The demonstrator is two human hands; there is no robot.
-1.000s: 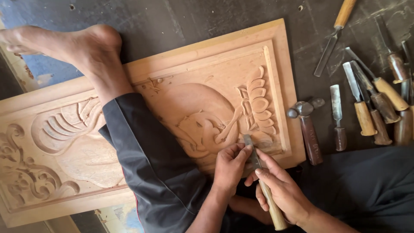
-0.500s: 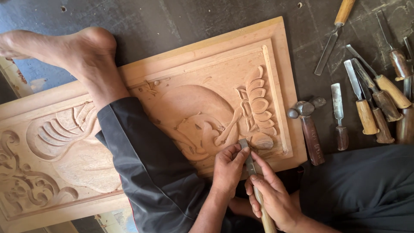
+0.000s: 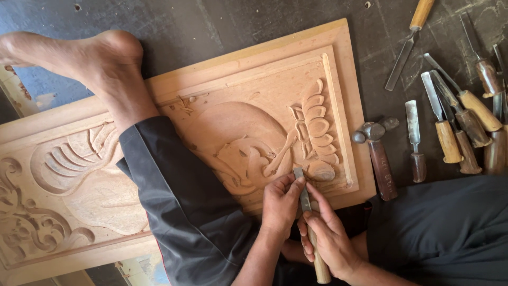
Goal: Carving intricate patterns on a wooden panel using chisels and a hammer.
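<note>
Left hand [image 3: 280, 204]: your grip is pinched on the chisel [image 3: 306, 204] blade, near its tip.
Right hand [image 3: 329, 238]: clamped around the chisel's wooden handle.
Chisel: tip on the carved panel [image 3: 275, 106], lower edge.
Hammer [image 3: 377, 156]: on the floor [image 3: 211, 26], right of panel.

- 1 head camera, looking steeply down from close above.
- The chisel [image 3: 306, 198] grip sits low, just right of centre; carved panel [image 3: 275, 95] spreads above and left of it.
</note>
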